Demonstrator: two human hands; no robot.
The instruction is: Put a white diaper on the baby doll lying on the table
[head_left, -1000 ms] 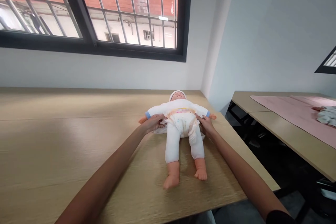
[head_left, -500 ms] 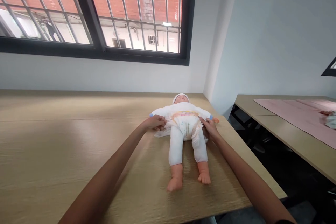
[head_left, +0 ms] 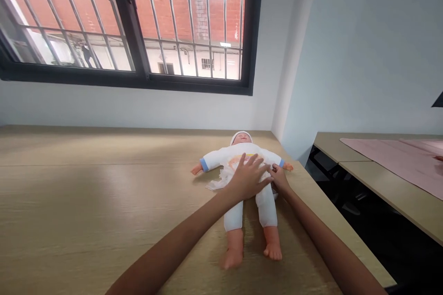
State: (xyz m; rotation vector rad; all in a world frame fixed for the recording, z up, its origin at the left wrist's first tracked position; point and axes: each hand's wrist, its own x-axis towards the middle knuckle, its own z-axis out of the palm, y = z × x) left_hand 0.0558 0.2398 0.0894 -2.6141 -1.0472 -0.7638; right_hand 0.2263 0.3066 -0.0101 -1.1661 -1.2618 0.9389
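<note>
A baby doll (head_left: 238, 149) in a white cap and white suit with blue cuffs lies on its back, its bare feet towards me. Around its hips is a white diaper (head_left: 224, 177) with a coloured waistband; one side spreads loosely onto the table. My left hand (head_left: 247, 177) rests across the front of the diaper, fingers spread, hiding most of it. At the doll's hip on the right, my right hand (head_left: 279, 179) is closed, with its fingertips pinching the diaper's side edge.
The doll lies on a wooden table (head_left: 104, 212) near its right edge. Beyond a gap stands another table (head_left: 391, 182) with a pink cloth (head_left: 391, 156); part of a person's hand shows at the far right. A barred window (head_left: 194, 32) is behind.
My left hand has left the diaper's left side and moved right onto its front, fingers now spread. My right hand stays at the right hip. The view has tilted up slightly.
</note>
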